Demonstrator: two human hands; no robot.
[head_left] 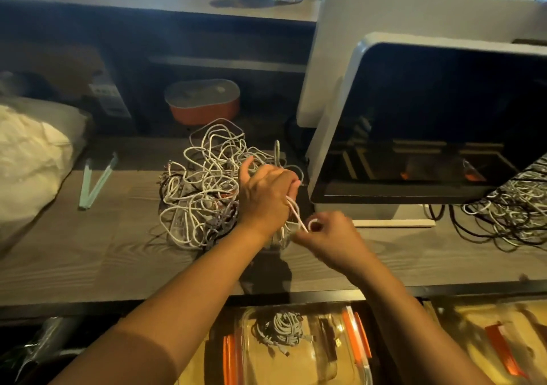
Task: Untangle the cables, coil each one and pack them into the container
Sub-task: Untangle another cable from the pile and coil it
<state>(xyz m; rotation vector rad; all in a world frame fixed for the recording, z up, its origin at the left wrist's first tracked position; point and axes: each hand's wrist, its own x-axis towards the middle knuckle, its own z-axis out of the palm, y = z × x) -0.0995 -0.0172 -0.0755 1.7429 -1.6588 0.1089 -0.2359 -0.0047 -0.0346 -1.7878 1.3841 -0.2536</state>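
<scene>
No legible text or labels.

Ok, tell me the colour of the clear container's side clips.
Orange side clips on the clear container; head view.

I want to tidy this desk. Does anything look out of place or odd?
Only the cables: a tangled pile sprawls on the desk, and a second heap lies beside the monitor. The left hand and right hand hold one white cable. Nothing looks spilled or broken.

White and black tangled cables [204, 183] on grey wood-grain desk [88, 254]; clear container [299, 346] has orange clips
</scene>
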